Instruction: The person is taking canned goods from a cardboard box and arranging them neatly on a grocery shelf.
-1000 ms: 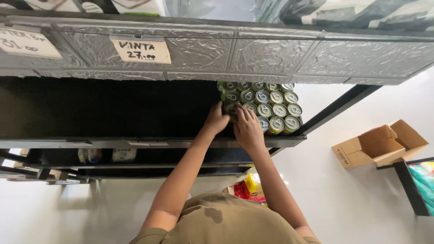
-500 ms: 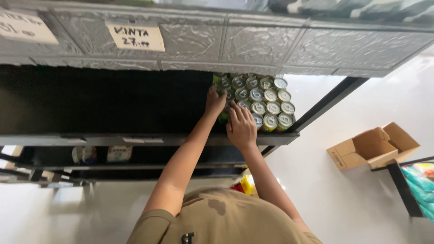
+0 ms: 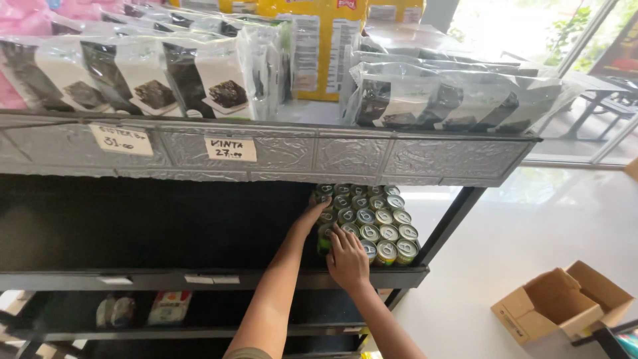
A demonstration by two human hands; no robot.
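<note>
view: looking down from a head-worn camera at a dark metal shop shelf unit [image 3: 199, 279] on a pale floor [image 3: 531, 226].
cans: a tight block of green drink cans [image 3: 372, 219] with silver pull-tab tops stands in rows at the right end of the middle shelf, just under the embossed silver front edge of the shelf above.
left hand: the left hand [image 3: 311, 216] reaches in along the left side of the can block, fingers stretched forward and touching the cans at its left edge; whether they close around one can cannot be told.
right hand: the right hand [image 3: 347, 260] lies palm down at the front left corner of the block, fingers [image 3: 337, 238] narrowly spread over the top of a front can; a firm grip on it cannot be told.
arms: both bare forearms come up from the bottom edge, side by side and close together.
middle shelf, left part: dark and in shadow; nothing can be made out there.
upper shelf: rows of clear-and-white seaweed snack packets [image 3: 153, 73] on the left, more of the same packets [image 3: 452, 100] lying on the right, and yellow bags [image 3: 312, 40] behind them.
price labels: two handwritten white paper tags [image 3: 230, 149] stuck to the silver shelf edge.
lower shelf: a few small packets [image 3: 166, 307], partly hidden.
floor at right: an open brown cardboard box [image 3: 561, 302], well apart from the cans.
</note>
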